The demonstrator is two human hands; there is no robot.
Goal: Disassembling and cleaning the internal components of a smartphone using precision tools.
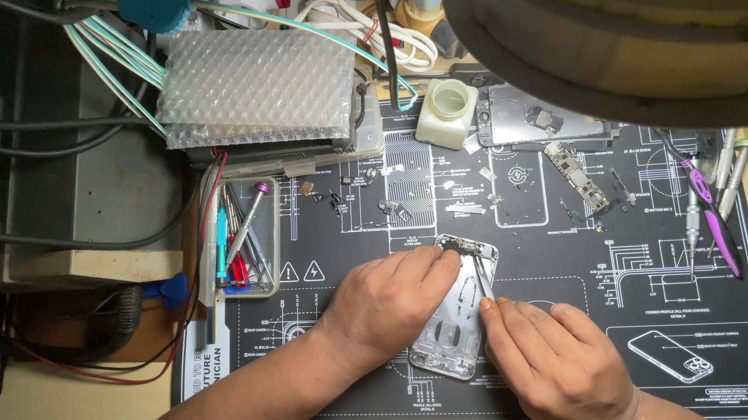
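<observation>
Single view, head-mounted. It looks steeply down, almost from straight above, at the worktop [59,390] from close range. The dark printed mat [573,259] fills the centre and right of frame. A lamp shade [641,44] cuts across the top right corner. Forearms enter from the bottom edge.

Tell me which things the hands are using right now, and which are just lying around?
In use:
- phone frame, steadied by the left hand
- tweezers, pinched in the right hand
- work mat under it

Lying about:
- white jar
- circuit board
- purple-handled tool
- tray of screwdrivers
- bubble wrap
</observation>
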